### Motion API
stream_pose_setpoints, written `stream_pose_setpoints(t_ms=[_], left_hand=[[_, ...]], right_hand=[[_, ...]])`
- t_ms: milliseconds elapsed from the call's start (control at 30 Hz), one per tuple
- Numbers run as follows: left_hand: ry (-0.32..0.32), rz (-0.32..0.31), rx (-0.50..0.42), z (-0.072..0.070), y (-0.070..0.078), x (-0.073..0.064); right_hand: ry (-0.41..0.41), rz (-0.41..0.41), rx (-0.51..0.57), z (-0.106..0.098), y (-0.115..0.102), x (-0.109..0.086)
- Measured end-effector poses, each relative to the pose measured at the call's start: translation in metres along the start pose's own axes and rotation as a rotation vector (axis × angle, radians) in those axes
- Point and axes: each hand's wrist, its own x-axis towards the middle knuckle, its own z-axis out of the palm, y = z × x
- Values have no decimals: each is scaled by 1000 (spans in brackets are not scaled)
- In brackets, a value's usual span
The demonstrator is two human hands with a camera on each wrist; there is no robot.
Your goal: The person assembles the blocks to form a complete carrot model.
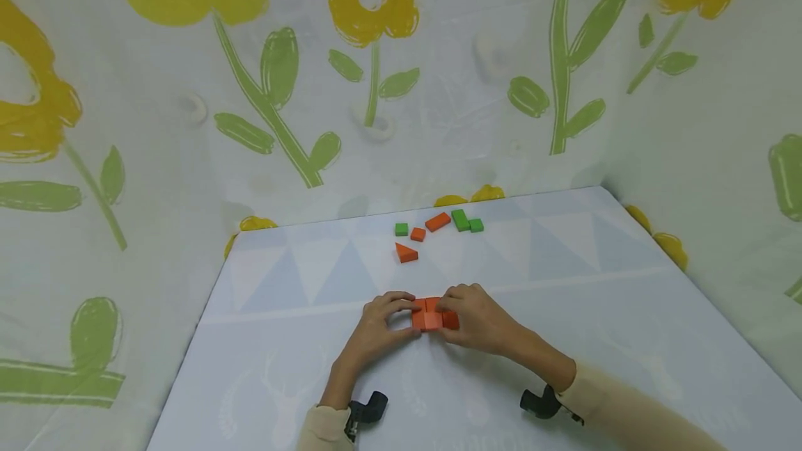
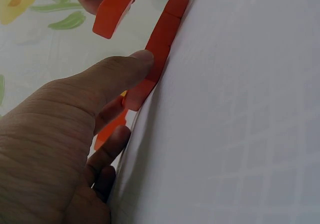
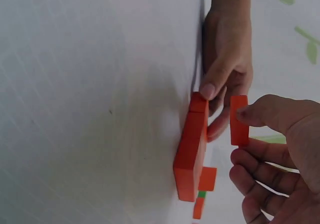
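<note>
Several flat orange blocks (image 3: 188,149) lie joined side by side on the table, between the two hands. My left hand (image 1: 378,328) holds the left end of this group, thumb on the near side and fingers on the far side. Just above the group, my right hand (image 1: 479,319) pinches a loose orange block (image 3: 239,126) between thumb and fingertips. A gap shows between that block and the group in the right wrist view. The left wrist view also has the raised block (image 2: 111,15) apart from the row. Fingers partly hide the group from the head camera.
Farther back on the table (image 1: 301,367) lie an orange triangular block (image 1: 406,253), a small orange block (image 1: 418,234), a longer orange block (image 1: 438,222), and green blocks (image 1: 460,220). A flower-printed curtain (image 1: 426,138) surrounds the table's back and sides.
</note>
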Motion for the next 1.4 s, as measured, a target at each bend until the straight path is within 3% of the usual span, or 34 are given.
stream_pose_setpoints(t_ms=[233,567,1400], left_hand=[[-4,9,19,0,-2,0],[4,16,15,1,-3,0],[-1,16,10,-1,-1,2]], right_hand=[[12,-83,9,11,-1,-5],[27,-147,-67,17,-2,-7],[25,-151,-67,22,0,-8]])
